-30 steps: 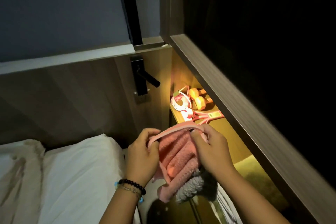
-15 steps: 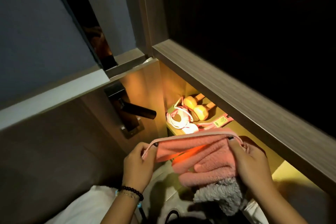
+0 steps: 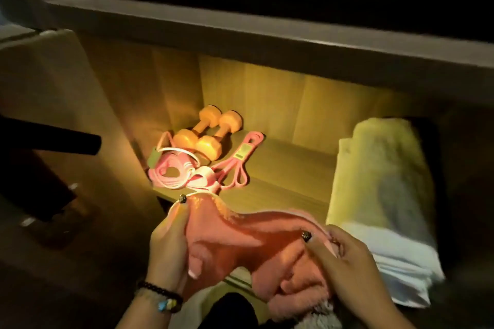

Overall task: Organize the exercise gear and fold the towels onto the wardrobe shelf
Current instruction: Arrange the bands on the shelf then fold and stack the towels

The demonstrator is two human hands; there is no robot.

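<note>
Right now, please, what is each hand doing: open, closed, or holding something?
Left hand: closed, pinching the top edge of the pink towel.
Right hand: closed, pinching the same towel's edge.

I see a fluffy pink cloth towel (image 3: 240, 246), matt and fuzzy; the shelf (image 3: 280, 168) looks like smooth wood-grain laminate; the orange dumbbells (image 3: 208, 133) have a slightly glossy coating; the yellow towel (image 3: 374, 168) is soft terry; beaded bracelets (image 3: 160, 295) look glossy.

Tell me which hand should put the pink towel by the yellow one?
Probably the right hand. It grips the pink towel right beside the yellow towel; the left hand holds the far end, nearer the dumbbells.
</note>
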